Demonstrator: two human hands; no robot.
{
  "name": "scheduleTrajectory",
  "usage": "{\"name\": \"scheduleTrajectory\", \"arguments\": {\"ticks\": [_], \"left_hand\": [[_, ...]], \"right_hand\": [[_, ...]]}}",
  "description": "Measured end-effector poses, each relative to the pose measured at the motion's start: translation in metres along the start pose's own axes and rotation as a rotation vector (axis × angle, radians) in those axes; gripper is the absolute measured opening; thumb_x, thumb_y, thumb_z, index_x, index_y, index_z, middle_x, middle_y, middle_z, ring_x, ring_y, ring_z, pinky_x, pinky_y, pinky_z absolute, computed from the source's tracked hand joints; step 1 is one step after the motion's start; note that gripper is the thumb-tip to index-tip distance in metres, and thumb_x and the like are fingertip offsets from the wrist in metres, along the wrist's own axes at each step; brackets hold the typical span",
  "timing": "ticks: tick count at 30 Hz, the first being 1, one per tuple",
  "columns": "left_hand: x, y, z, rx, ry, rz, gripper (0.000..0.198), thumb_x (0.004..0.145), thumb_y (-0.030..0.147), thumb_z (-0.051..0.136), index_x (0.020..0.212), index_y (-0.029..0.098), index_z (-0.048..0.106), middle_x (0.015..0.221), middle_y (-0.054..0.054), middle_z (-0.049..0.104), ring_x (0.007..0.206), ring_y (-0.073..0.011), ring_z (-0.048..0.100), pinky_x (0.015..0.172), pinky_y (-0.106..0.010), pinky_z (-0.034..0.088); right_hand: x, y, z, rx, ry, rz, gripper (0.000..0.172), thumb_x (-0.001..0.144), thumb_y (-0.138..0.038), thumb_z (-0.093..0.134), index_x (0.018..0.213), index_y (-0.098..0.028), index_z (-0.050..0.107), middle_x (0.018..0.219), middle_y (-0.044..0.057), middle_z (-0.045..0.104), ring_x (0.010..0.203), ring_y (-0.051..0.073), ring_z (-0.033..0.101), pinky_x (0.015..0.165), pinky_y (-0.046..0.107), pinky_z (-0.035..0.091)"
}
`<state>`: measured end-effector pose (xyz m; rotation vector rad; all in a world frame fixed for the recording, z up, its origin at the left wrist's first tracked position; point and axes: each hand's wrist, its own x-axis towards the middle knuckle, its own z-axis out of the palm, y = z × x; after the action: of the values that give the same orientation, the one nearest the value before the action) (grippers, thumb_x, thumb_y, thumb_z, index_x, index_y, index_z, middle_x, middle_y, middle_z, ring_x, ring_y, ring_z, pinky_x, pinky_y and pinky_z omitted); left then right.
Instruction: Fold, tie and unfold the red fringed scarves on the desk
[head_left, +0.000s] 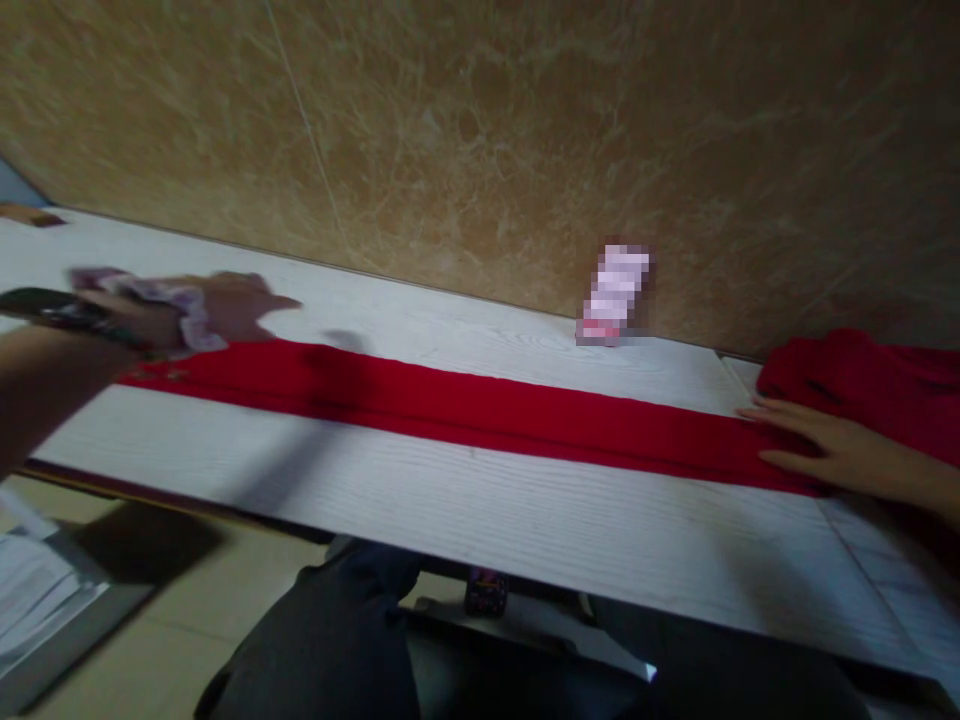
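Observation:
A long, narrow strip of red fabric (480, 405) lies flat along the white wood-grain table (450, 495). Over its left end is my left hand (240, 305), blurred by motion, with a scrunchie and a dark band at the wrist; its fingers cannot be made out clearly. My right hand (832, 450) rests on the strip's right end, fingers spread and palm down. Beside that hand, bunched red fabric (862, 375) covers the table's far right.
A pixelated pink and white object (615, 295) stands by the marbled wall (450, 140) behind the table. A brown item (30, 215) lies at the far left. Papers (41, 590) sit below the table's left edge, and my dark-clothed legs (322, 640) are under the front edge.

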<state>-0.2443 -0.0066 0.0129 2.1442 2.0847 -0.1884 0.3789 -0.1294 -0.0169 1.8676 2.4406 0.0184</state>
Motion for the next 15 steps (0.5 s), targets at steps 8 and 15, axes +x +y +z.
{"name": "scheduleTrajectory", "arguments": {"ticks": [8,15], "left_hand": [[-0.029,0.036,0.024,0.272,-0.025,0.67,0.063,0.073,0.013,0.048,0.135,0.019,0.04,0.133,-0.008,0.044,0.105,-0.0194,0.055,0.086,-0.022,0.044],[-0.038,0.019,0.032,0.271,-0.039,0.721,0.068,0.076,-0.001,0.033,0.14,0.022,0.027,0.146,-0.005,0.025,0.121,-0.017,0.041,0.099,-0.028,0.035]], "right_hand": [[0.032,-0.119,0.015,-0.157,0.177,-0.448,0.041,0.086,-0.02,0.036,0.122,-0.014,0.055,0.124,0.012,0.056,0.115,0.023,0.052,0.095,0.039,0.045],[0.034,-0.123,0.033,-0.169,0.333,-0.372,0.044,0.084,-0.008,0.032,0.123,-0.013,0.053,0.124,0.011,0.057,0.114,0.021,0.053,0.095,0.039,0.046]]}}
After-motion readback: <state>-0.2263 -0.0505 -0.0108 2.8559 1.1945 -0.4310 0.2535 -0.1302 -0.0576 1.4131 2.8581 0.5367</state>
